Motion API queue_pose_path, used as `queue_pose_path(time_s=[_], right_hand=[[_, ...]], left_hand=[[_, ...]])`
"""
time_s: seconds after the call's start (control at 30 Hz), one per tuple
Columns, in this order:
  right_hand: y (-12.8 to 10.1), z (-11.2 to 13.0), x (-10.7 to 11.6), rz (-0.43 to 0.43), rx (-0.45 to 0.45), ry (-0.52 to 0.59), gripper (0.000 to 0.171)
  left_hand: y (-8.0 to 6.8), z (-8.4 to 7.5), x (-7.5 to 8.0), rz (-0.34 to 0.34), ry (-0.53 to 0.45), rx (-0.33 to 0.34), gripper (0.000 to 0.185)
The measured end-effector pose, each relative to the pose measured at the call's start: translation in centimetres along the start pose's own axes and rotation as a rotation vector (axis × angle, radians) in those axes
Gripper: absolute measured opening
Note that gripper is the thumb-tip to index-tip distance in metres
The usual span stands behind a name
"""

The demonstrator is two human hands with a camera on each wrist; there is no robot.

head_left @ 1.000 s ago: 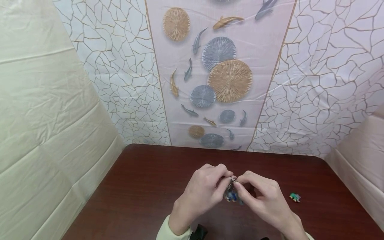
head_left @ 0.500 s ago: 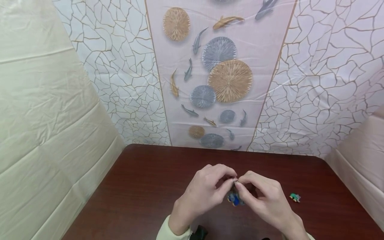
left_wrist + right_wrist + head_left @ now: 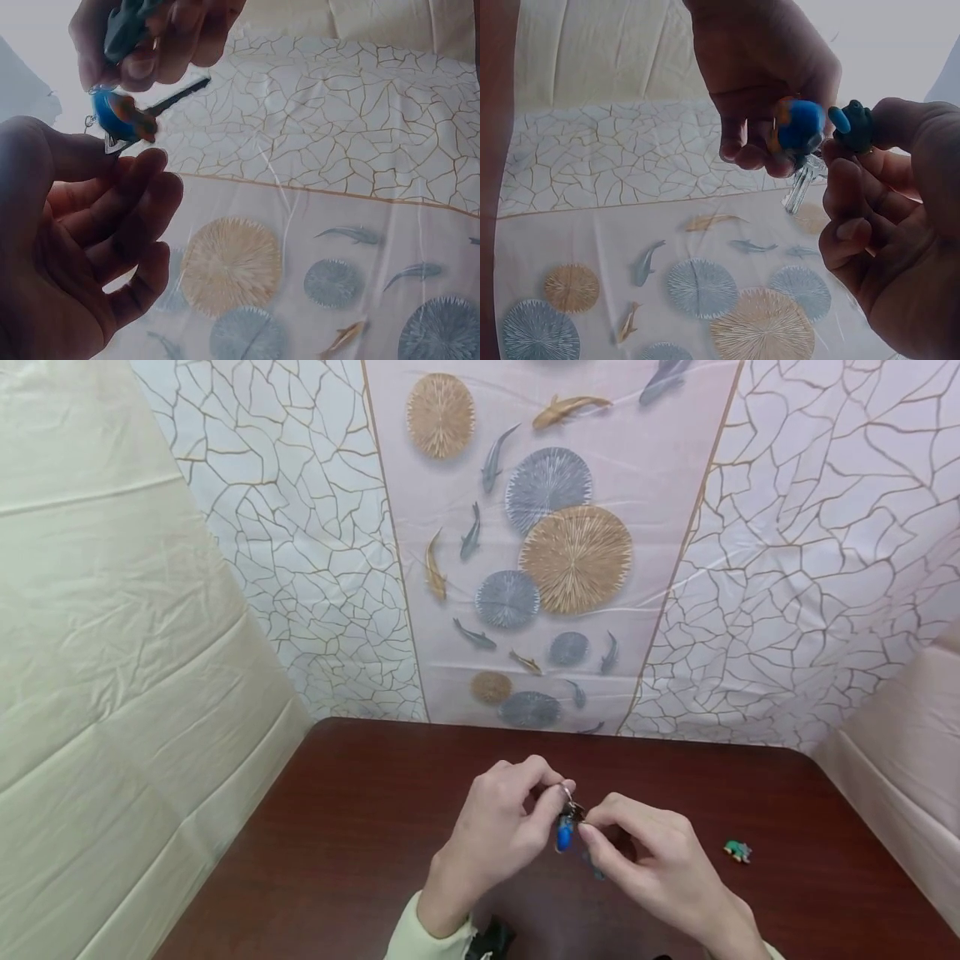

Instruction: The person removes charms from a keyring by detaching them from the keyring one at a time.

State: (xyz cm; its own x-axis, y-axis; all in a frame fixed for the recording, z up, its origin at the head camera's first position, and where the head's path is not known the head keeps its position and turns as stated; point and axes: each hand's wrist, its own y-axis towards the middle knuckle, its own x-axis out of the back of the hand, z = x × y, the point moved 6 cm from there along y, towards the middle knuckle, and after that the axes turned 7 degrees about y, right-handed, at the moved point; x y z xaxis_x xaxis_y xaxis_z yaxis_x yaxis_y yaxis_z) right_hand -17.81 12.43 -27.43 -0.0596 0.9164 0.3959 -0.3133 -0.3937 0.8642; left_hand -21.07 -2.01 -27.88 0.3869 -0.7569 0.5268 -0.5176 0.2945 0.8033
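My left hand (image 3: 498, 827) pinches a metal key ring (image 3: 567, 792) between thumb and forefinger. From it hang a blue charm (image 3: 565, 833) with orange parts and some keys (image 3: 801, 187); one dark key (image 3: 184, 94) sticks out sideways in the left wrist view. With thumb and forefinger, my right hand (image 3: 660, 860) pinches the upper end of a dark teal figurine charm (image 3: 853, 127), close beside the ring. Fingers partly cover this charm in the head view. Whether it is linked to the ring cannot be made out.
A small green figurine (image 3: 737, 851) lies on the dark red-brown table (image 3: 360, 827), right of my right hand. Something black (image 3: 491, 937) shows at my left wrist. Patterned cloth (image 3: 465, 693) hangs behind the table, and plain pale cloth (image 3: 150, 693) stands along the left.
My left hand has moved slightly left and up with the key ring, and the right hand a little left and down. A gap between the fingertips shows more of the ring and blue charm.
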Motion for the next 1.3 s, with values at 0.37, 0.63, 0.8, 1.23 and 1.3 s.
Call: queue_pose_path(time_s=[0.37,0.63,0.8,1.23,1.3], right_hand=[[-0.9,-1.9,1.6,0.043,-0.142,-0.129,0.032],[-3.0,-4.3,3.4,0.138,-0.289,-0.265,0.042],[-4.6,-5.9,4.6,0.147,-0.32,-0.274,0.041],[-9.8,-9.8,7.4,0.185,-0.549,-0.337,0.028],[-10.8,-10.3,7.8,0.195,-0.586,-0.351,0.026]], left_hand=[[0.4,1.3,0.9,0.007,-0.1,0.076,0.005],[0.3,2.2,0.9,0.034,-0.127,0.126,0.007],[0.4,2.5,1.1,0.042,-0.092,0.131,0.008],[0.2,2.6,1.4,0.052,-0.076,0.146,0.01],[0.2,2.7,1.5,0.057,-0.083,0.152,0.009]])
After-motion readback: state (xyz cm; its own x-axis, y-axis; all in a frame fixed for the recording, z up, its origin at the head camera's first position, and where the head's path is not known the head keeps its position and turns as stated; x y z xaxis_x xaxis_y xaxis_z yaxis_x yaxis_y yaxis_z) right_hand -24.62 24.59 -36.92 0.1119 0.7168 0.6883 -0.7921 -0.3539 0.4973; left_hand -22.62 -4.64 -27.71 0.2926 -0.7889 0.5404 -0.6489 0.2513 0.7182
